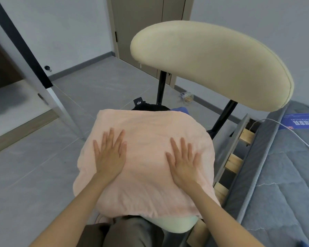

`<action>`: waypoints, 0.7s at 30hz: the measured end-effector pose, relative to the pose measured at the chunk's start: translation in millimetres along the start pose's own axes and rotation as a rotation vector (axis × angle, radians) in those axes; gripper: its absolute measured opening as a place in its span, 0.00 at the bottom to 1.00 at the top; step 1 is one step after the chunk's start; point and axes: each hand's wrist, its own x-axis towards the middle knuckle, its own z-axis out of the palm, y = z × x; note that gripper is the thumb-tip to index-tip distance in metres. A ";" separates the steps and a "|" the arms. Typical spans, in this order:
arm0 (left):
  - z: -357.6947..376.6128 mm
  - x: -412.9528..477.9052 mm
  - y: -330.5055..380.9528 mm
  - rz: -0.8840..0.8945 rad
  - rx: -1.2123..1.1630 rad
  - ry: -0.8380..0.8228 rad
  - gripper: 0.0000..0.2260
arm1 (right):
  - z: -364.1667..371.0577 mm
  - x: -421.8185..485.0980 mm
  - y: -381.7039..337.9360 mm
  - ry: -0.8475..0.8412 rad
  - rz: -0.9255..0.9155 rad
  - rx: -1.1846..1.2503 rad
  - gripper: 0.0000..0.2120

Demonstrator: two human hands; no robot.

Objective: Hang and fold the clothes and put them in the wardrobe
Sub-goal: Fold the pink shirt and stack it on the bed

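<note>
You have both hands flat on the folded pink cloth [146,125], which lies on the chair seat right in front of you. Your left hand [111,154] presses at the cloth's 9 o'clock side and your right hand [183,163] at its 3 o'clock side, fingers straight and spread, grasping nothing. At the cloth's 12 o'clock edge a black garment [150,106] and a blue garment [181,110] peek out from beneath it. The chair's cream backrest [212,65] rises beyond, toward 1 o'clock. A grey mattress [284,175] lies at 3 o'clock.
</note>
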 end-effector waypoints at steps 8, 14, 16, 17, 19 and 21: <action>-16.9 -27.3 -52.9 -0.343 -0.626 -0.082 0.29 | -27.3 -31.1 14.2 -0.077 0.075 -0.022 0.26; -19.7 -70.5 -69.7 -0.544 -0.787 -0.220 0.42 | -31.8 -83.9 1.7 -0.269 -0.295 -0.051 0.27; -19.5 -84.0 -68.2 -0.426 -0.589 -0.149 0.46 | -30.1 -95.6 2.1 -0.328 -0.351 -0.122 0.29; -19.8 -89.5 -66.1 -0.333 -0.496 -0.133 0.46 | -29.7 -100.5 3.3 -0.351 -0.374 -0.179 0.30; -21.5 -95.5 -59.0 -0.152 -0.381 -0.177 0.46 | -29.6 -108.3 7.7 -0.375 -0.431 -0.340 0.30; -23.2 -97.7 -49.1 -0.064 -0.331 -0.280 0.45 | -29.5 -114.6 10.4 -0.382 -0.479 -0.491 0.30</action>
